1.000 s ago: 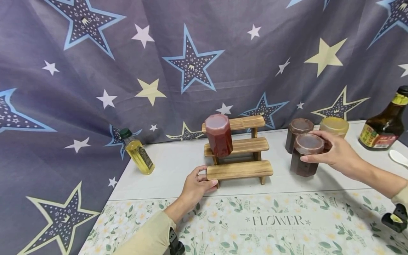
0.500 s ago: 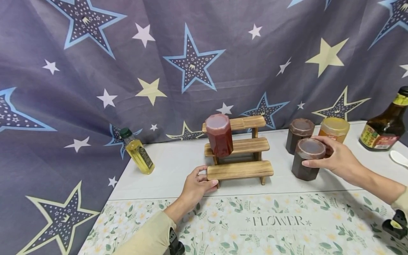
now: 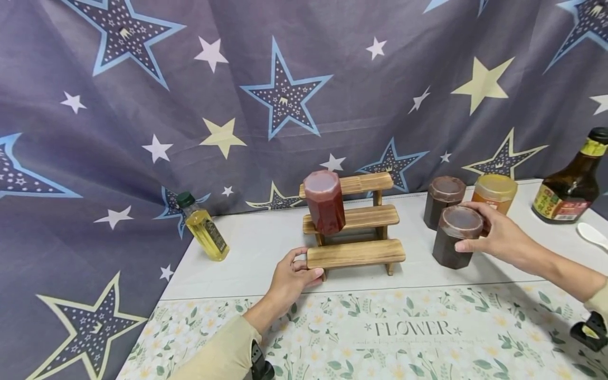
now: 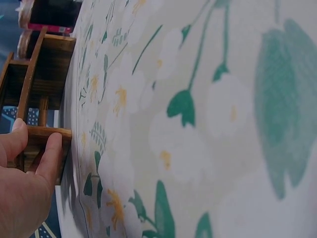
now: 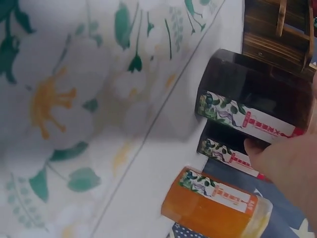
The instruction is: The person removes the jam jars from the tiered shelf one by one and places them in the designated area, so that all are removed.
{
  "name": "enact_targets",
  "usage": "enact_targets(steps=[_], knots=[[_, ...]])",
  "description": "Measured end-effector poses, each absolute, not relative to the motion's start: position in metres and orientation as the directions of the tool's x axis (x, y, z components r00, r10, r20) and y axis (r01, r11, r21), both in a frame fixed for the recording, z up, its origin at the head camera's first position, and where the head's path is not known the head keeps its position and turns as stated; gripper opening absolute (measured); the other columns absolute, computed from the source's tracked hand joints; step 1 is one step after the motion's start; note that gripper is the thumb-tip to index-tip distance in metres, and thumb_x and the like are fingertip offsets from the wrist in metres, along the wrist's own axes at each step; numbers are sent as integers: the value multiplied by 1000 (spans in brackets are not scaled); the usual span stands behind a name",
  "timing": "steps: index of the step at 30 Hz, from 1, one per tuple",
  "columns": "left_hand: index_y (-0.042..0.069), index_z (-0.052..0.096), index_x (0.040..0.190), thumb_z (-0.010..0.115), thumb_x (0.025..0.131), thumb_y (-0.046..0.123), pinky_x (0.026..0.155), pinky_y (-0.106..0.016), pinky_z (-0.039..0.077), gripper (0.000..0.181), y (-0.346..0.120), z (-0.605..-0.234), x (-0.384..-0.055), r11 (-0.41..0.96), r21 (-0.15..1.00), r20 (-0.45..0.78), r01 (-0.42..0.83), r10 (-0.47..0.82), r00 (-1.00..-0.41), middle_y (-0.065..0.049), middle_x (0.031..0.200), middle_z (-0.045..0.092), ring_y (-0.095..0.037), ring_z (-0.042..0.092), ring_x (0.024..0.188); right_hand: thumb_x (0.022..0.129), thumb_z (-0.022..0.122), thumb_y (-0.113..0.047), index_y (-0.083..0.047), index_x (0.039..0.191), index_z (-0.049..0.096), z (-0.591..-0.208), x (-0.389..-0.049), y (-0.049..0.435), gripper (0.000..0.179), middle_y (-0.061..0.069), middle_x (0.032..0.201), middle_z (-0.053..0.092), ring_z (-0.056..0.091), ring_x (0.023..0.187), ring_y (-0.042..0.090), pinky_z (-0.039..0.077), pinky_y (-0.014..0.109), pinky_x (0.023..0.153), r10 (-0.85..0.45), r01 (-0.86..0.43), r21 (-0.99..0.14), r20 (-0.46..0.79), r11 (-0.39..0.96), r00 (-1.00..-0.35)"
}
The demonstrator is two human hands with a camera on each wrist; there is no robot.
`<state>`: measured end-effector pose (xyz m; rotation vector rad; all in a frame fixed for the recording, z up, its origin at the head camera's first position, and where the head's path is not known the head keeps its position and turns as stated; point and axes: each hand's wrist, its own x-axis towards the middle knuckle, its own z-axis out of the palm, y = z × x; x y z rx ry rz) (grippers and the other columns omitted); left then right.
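A three-step wooden rack [image 3: 356, 253] stands mid-table, and my left hand [image 3: 293, 273] pinches the left end of its lowest step. The left wrist view shows thumb and fingers around that wooden end [image 4: 49, 132]. On the middle step, at its left, sits a jar with dark red contents [image 3: 325, 206]. My right hand [image 3: 496, 232] grips a dark faceted jar [image 3: 453, 245] near its top, right of the rack. This jar [image 5: 252, 91] carries a printed label in the right wrist view. Its base appears to be on the white table strip.
Behind the held jar stand a second dark jar [image 3: 439, 208] and an orange jar [image 3: 499, 192]. Farther right are a brown sauce bottle [image 3: 567, 184] and a white spoon [image 3: 594, 235]. An oil bottle [image 3: 206, 229] stands at left. A star-patterned curtain [image 3: 190, 105] hangs behind.
My right hand has lowered the dark jar slightly and toward me, uncovering more of the orange jar. During the last half second it hardly moves. My left hand stays on the rack.
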<state>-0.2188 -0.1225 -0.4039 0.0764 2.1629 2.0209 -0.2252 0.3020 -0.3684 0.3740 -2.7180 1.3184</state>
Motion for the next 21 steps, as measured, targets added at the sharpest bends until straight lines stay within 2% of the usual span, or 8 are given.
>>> enact_targets(steps=[7,11,12,14,16,18,21], knots=[[1,36,142,69,86,-1,85,-38,61,65,-122,-403,-219,74,993,-98,-87,160,-982,-21,107,64,-32,67,96,73,85,-10,4,143,33,-352,-228,306,88,29,130,46,42,98,-14,42,-2,75,-181,-376,-702,339,605,-923],[1,36,142,69,87,-1,86,-38,60,64,-122,-403,-219,80,993,-98,-86,160,-982,-21,106,64,-32,67,96,78,81,-10,-2,146,32,-329,-231,306,84,24,138,40,47,112,9,40,-2,76,-170,-354,-714,318,604,-933],[1,36,142,69,87,-1,86,-38,60,64,-122,-403,-219,82,993,-99,-87,160,-982,-21,106,64,-32,67,96,79,81,-10,-4,146,31,-323,-231,304,83,21,139,40,46,113,11,40,-2,76,-167,-348,-714,313,607,-935],[1,36,142,69,87,-1,86,-38,60,64,-122,-403,-218,85,993,-100,-88,160,-982,-20,106,64,-32,67,96,81,79,-11,-7,147,32,-314,-232,301,81,17,141,39,45,115,11,39,-2,78,-167,-347,-714,312,608,-935],[1,35,142,69,87,-1,86,-38,60,65,-122,-403,-218,85,992,-102,-89,160,-982,-20,106,64,-32,67,96,81,79,-11,-9,145,34,-306,-233,295,79,13,140,40,42,110,0,39,-2,81,-169,-356,-710,322,608,-932],[1,35,142,69,87,-1,86,-38,60,65,-121,-403,-218,83,993,-102,-89,159,-982,-20,106,64,-32,67,96,81,80,-12,-9,145,35,-301,-234,289,78,12,140,41,42,109,-3,39,-1,82,-182,-370,-706,330,604,-926],[1,35,142,69,87,-2,86,-38,60,65,-122,-403,-219,77,993,-102,-91,157,-982,-20,106,63,-32,67,96,82,79,-15,-10,147,34,-294,-235,277,79,12,143,40,43,117,9,39,3,84,-203,-379,-700,325,605,-924]])
